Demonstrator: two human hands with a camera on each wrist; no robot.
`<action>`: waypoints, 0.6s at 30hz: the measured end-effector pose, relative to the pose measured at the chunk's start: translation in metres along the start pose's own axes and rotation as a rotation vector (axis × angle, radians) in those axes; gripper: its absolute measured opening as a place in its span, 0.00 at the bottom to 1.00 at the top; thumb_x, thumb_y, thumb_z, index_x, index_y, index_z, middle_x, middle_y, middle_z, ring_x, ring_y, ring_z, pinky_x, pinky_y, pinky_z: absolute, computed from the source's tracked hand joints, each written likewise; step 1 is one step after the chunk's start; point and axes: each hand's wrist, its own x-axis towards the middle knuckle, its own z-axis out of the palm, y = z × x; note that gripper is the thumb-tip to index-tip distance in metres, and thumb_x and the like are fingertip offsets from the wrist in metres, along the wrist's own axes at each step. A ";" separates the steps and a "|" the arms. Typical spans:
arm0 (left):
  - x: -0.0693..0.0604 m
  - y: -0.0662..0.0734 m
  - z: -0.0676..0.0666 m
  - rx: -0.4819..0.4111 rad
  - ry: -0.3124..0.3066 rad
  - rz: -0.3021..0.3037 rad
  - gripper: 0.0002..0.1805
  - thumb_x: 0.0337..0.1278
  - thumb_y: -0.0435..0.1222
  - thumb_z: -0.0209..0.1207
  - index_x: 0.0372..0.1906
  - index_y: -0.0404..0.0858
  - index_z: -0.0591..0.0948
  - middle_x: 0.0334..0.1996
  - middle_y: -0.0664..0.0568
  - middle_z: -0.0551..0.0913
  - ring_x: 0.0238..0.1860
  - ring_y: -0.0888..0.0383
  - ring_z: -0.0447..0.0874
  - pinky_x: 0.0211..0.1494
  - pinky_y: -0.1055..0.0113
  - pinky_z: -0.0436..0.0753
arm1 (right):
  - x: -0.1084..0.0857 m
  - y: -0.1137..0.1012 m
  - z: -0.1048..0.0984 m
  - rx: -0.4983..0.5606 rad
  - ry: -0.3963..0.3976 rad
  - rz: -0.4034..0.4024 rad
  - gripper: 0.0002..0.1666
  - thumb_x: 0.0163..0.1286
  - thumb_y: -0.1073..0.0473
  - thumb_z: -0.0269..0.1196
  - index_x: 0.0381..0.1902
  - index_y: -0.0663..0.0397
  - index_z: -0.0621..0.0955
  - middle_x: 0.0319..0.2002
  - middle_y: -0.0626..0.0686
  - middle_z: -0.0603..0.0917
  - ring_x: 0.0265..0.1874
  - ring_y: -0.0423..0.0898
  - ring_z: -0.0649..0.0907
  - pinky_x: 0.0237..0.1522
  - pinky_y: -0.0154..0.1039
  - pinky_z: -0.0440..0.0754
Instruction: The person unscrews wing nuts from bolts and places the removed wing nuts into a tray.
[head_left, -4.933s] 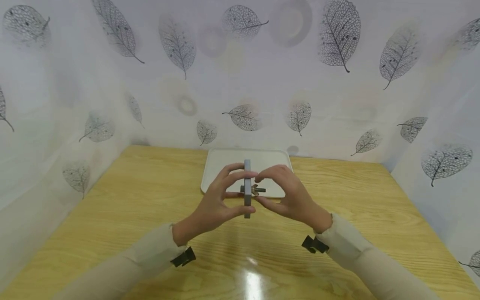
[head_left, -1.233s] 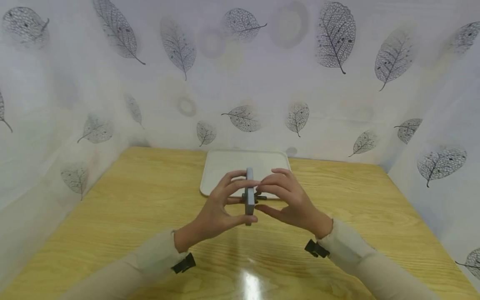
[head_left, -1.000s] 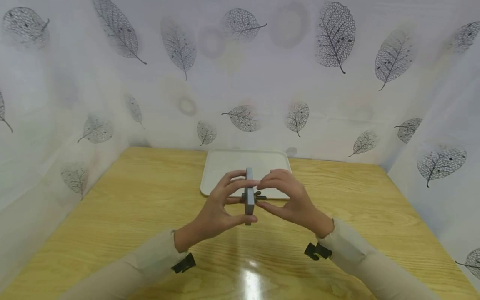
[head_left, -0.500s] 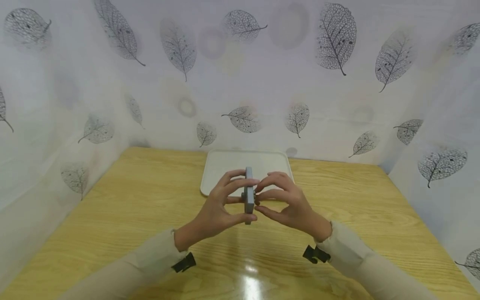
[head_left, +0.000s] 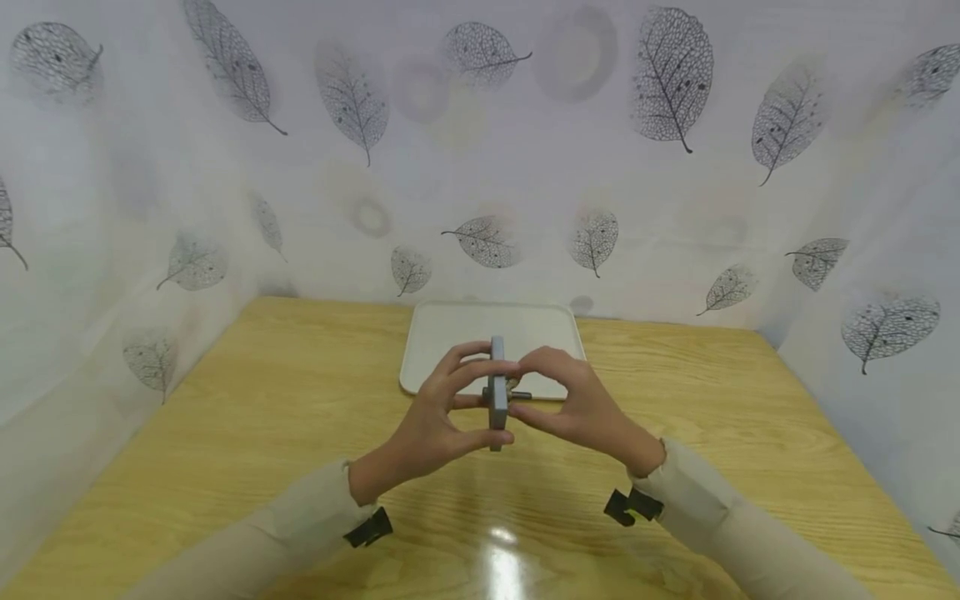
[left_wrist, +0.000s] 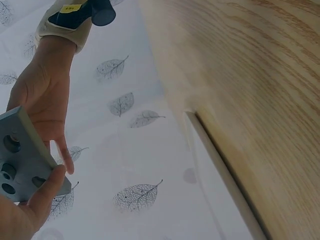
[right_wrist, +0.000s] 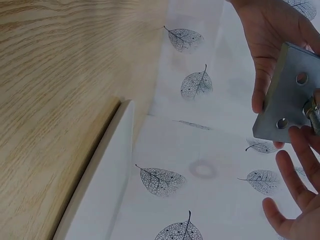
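A grey metal plate with round holes stands on edge between my hands, above the table. My left hand grips it by its edges, thumb below and fingers over the top. Through its middle runs a bolt; the bolt head shows on the left face. On the other face sits a brass-coloured wing nut, partly hidden by fingertips. My right hand curls thumb and index finger round the wing nut. In the right wrist view its other fingers spread below the plate.
A white tray lies at the back of the wooden table, beyond my hands. Leaf-patterned cloth hangs behind and along both sides. Dark straps are on both sleeves.
The plate started slightly higher, then came down a little. My right fingers have repeatedly closed over the wing nut and parted around it; its wings show at different angles. My left hand keeps its grip.
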 end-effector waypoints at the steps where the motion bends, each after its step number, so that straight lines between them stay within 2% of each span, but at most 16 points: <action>1: 0.000 0.000 0.000 0.001 -0.001 -0.001 0.34 0.43 0.33 0.70 0.60 0.40 0.72 0.63 0.42 0.62 0.54 0.45 0.76 0.47 0.65 0.86 | 0.000 0.000 0.000 -0.005 0.009 -0.004 0.17 0.58 0.55 0.69 0.43 0.57 0.80 0.40 0.52 0.83 0.43 0.44 0.80 0.50 0.38 0.80; 3: -0.001 0.000 -0.001 0.002 -0.001 -0.003 0.34 0.43 0.33 0.70 0.60 0.40 0.72 0.63 0.42 0.62 0.54 0.45 0.76 0.47 0.65 0.86 | -0.001 0.000 0.001 -0.014 0.029 -0.017 0.18 0.60 0.52 0.67 0.43 0.57 0.80 0.39 0.52 0.84 0.43 0.44 0.80 0.50 0.38 0.79; 8: -0.002 -0.001 -0.001 0.004 0.003 -0.012 0.35 0.43 0.34 0.70 0.61 0.40 0.72 0.63 0.41 0.62 0.55 0.45 0.75 0.47 0.65 0.86 | 0.000 -0.003 0.003 -0.002 0.076 -0.083 0.15 0.62 0.52 0.65 0.39 0.58 0.82 0.37 0.53 0.84 0.42 0.45 0.80 0.51 0.36 0.78; 12: -0.003 -0.001 -0.002 0.000 0.008 -0.034 0.35 0.42 0.34 0.71 0.60 0.39 0.72 0.63 0.41 0.62 0.55 0.46 0.74 0.48 0.66 0.86 | -0.001 -0.004 0.005 -0.013 0.109 -0.180 0.13 0.65 0.52 0.63 0.35 0.58 0.82 0.36 0.53 0.82 0.42 0.46 0.79 0.50 0.33 0.78; 18: -0.004 0.000 -0.002 -0.009 0.007 -0.043 0.34 0.42 0.34 0.71 0.60 0.38 0.72 0.63 0.42 0.62 0.53 0.47 0.76 0.47 0.65 0.86 | -0.003 -0.005 0.008 -0.060 0.134 -0.316 0.13 0.66 0.53 0.61 0.33 0.58 0.83 0.38 0.55 0.79 0.43 0.49 0.76 0.53 0.36 0.75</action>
